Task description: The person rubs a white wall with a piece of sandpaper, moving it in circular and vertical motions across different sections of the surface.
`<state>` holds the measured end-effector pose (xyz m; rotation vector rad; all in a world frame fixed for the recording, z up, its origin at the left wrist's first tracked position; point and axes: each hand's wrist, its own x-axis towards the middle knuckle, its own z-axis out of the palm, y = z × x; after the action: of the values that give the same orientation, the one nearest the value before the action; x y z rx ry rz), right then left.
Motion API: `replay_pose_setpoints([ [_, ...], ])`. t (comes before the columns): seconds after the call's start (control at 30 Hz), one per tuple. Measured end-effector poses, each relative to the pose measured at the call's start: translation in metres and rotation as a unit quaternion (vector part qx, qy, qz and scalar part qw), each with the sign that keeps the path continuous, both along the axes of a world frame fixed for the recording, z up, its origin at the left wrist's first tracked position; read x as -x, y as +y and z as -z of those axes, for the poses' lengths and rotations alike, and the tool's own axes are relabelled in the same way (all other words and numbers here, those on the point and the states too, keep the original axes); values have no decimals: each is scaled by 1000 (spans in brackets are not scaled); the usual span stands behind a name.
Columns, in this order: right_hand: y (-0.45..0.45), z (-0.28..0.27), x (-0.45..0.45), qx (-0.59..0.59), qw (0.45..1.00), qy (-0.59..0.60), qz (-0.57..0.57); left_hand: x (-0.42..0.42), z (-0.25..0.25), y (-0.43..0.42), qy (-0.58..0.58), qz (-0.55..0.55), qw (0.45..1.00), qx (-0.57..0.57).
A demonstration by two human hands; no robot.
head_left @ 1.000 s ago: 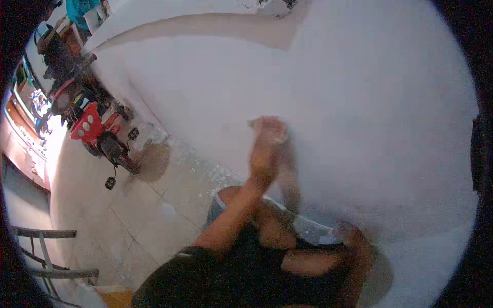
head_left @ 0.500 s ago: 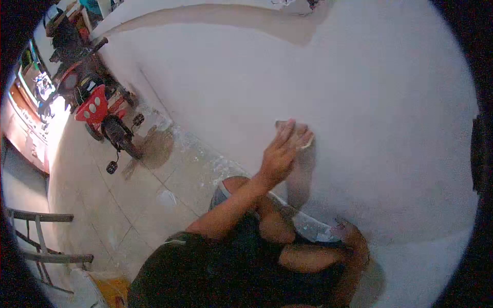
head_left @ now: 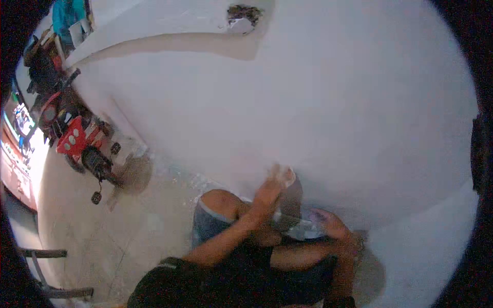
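White wall fills the middle and right part of the view, directly before the seated or squatting person, and on its low part the work takes place. The left hand is against this wall, near the bent knee. It is blurred, but its fingers seem to be pressed over a thin pale pad, of which only one edge is shown; the material I cannot tell. The right hand is lower, close to the foot of the wall; its fingers look half bent, and whether it holds something I cannot tell.

By my judgement, the step in hand is rubbing of the wall with the pad. Another stroke calls for the pad to be kept flat, with even pressure, and for the fingers not to slip over its edge.

About writing: no brand, label or letter can be read. On the tiled floor stands a child's pedal cycle, whose red panel carries white oval spots, but no words that I can make out.
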<state>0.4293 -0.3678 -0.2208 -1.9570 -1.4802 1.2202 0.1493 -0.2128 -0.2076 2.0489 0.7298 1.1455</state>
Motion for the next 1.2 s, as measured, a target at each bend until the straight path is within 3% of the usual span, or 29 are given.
replay_pose_setpoints([
  [0.07, 3, -4, 12, -8, 1000, -18, 6, -19, 27, -20, 4, 47, 998, -35],
  [0.13, 2, -10, 34, -3, 1000, -25, 19, -28, 36, -35, -10, 132, 991, 4],
  [0.17, 0, -12, 42, -49, 994, -82, 52, -32, 37, -34, -12, 137, 990, 3],
  [0.23, 5, -12, 54, -100, 981, -141, 92, -42, 45, -21, 15, 205, 949, 238],
  [0.3, 9, -11, 61, -153, 963, 136, 175, -42, 51, -11, 33, 238, 931, 276],
  [0.37, 7, -14, 68, -160, 958, 98, 215, -43, 54, -13, 55, 274, 907, 314],
  [0.43, 2, -30, 70, -164, 951, 60, 256, -39, 34, -27, 4, 244, 913, 327],
  [0.5, -5, -63, 70, -238, 883, -58, 400, -36, 27, -27, 10, 264, 909, 323],
  [0.57, -17, -106, 43, -411, 767, -197, 452, -39, 32, -27, 16, 282, 904, 322],
  [0.63, -17, -169, 17, -513, 628, -274, 517, -43, 61, -29, 262, 243, 931, 78],
  [0.67, -15, -199, 7, -540, 579, -288, 539, -51, 94, -31, 265, 253, 927, 75],
  [0.7, -9, -223, -4, -606, 504, -312, 530, -64, 135, -34, 264, 339, 903, -2],
  [0.77, 2, -274, -14, -665, 491, -200, 526, -74, 148, -49, 252, 429, 863, -83],
  [0.83, 18, -316, -21, -673, 405, -325, 528, -72, 125, -59, 356, 337, 871, -25],
  [0.87, 22, -338, -13, -697, 383, -325, 512, -73, 128, -62, 353, 342, 870, -31],
  [0.93, 43, -366, -2, -719, 358, -330, 496, -63, 149, -77, 336, 257, 890, -171],
  [1.0, 65, -381, 3, -714, 312, -497, 383, -49, 170, -91, 309, 165, 887, -300],
  [1.07, 95, -370, 26, -688, 319, -558, 338, -55, 163, -86, 291, 120, 876, -365],
  [1.1, 104, -358, 38, -674, 344, -575, 311, -65, 144, -73, 332, 242, 891, -195],
  [1.13, 107, -341, 52, -659, 371, -591, 283, -70, 133, -67, 360, 353, 863, -15],
  [1.2, 118, -305, 83, -658, 448, -567, 210, -67, 139, -52, 334, 389, 859, -3],
])
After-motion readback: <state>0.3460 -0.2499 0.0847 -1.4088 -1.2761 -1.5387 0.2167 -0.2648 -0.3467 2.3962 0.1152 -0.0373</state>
